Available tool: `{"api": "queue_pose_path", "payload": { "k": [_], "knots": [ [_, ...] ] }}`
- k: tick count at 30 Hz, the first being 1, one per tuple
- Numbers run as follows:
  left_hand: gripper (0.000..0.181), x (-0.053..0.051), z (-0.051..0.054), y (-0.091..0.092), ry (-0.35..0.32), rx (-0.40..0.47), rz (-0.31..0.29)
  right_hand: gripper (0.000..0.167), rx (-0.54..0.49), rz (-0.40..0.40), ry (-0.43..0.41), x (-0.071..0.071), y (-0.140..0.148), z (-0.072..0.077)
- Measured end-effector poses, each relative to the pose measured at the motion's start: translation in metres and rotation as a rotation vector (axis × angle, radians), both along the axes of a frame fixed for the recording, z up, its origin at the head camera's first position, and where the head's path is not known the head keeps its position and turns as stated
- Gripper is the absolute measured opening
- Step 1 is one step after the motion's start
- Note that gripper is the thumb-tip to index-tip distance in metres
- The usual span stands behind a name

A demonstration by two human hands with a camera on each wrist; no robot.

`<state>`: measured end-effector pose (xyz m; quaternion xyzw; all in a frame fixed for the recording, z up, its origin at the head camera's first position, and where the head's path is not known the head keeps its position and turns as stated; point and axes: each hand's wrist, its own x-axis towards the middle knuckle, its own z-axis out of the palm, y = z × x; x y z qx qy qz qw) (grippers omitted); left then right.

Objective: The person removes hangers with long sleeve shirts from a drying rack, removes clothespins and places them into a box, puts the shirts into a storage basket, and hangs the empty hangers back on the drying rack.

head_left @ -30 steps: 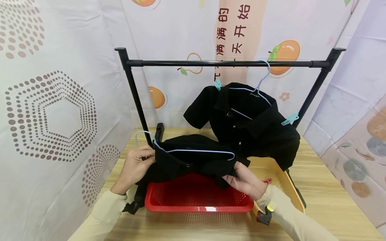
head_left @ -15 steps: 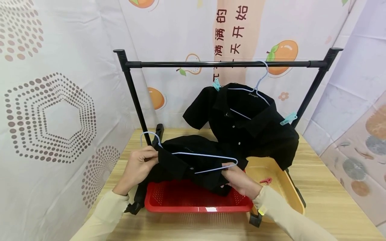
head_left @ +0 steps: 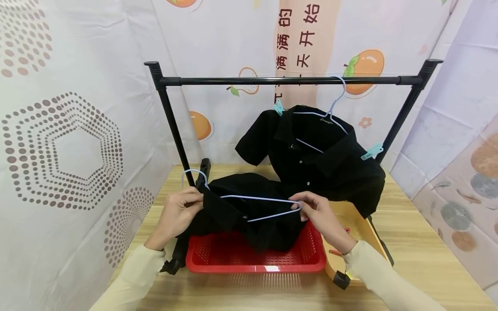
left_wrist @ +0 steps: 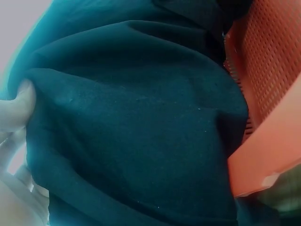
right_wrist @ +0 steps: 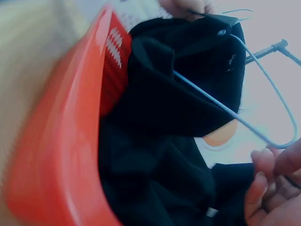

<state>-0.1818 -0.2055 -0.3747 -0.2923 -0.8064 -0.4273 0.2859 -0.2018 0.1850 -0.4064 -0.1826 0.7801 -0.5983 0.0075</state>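
Pale-blue clothes hanger [head_left: 260,198], mid-frame, one end protruding from a black collared shirt [head_left: 272,235] above the red basket [head_left: 218,268]; right hand [head_left: 319,216], shifted off the shirt, now pinches that end, apparently for direct control; left hand [head_left: 179,214] grips the shirt.

Near shirt [head_left: 272,235]: black
Far right shirt [head_left: 330,175]: black
Near hanger [head_left: 256,198]: pale blue
Basket [head_left: 255,269]: red
Tray [head_left: 362,224]: yellow-orange
Far pegs [head_left: 372,151]: turquoise
Rack [head_left: 253,81]: black
Table [head_left: 420,242]: pale yellowish wood grain
Left curtain [head_left: 78,147]: white, brown dotted hexagons
Far curtain [head_left: 233,39]: white, orange-and-green fruit print
Sleeves [head_left: 134,276]: cream
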Motion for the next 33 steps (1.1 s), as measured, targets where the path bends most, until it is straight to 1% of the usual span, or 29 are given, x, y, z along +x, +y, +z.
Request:
{"api": "queue_pose_path", "payload": {
  "k": [3, 6, 9, 11, 12, 17, 21, 27, 33],
  "knots": [
    [0.031, 0.001, -0.002, 0.0, -0.005, -0.015, -0.009, 0.021, 0.096, 0.0, 0.164, 0.006, 0.007, 0.003],
    [0.032, 0.002, -0.004, 0.001, -0.008, -0.027, -0.005, 0.021, 0.217, 0.027, 0.367, 0.01, 0.006, 0.006],
    [0.035, 0.001, -0.005, 0.001, -0.006, -0.039, 0.006, 0.021, 0.308, 0.038, 0.566, 0.01, 0.0, 0.008],
    [0.035, 0.001, -0.006, 0.001, 0.002, -0.056, 0.011, 0.022, 0.343, 0.044, 0.66, 0.009, -0.004, 0.009],
    [0.035, 0.0, -0.006, 0.001, 0.004, -0.064, 0.01, 0.022, 0.358, 0.054, 0.686, 0.008, -0.006, 0.01],
    [0.033, -0.001, -0.005, 0.002, 0.014, -0.103, -0.004, 0.018, 0.417, 0.1, 0.77, 0.004, -0.014, 0.011],
    [0.032, -0.002, -0.003, 0.003, 0.014, -0.117, -0.005, 0.017, 0.408, 0.097, 0.82, 0.0, -0.017, 0.009],
    [0.03, -0.003, -0.001, 0.004, 0.027, -0.123, -0.01, 0.015, 0.412, 0.09, 0.833, -0.001, -0.017, 0.008],
    [0.027, -0.001, -0.003, 0.003, -0.006, -0.11, -0.016, 0.014, 0.401, 0.099, 0.823, 0.0, -0.013, 0.004]
  ]
}}
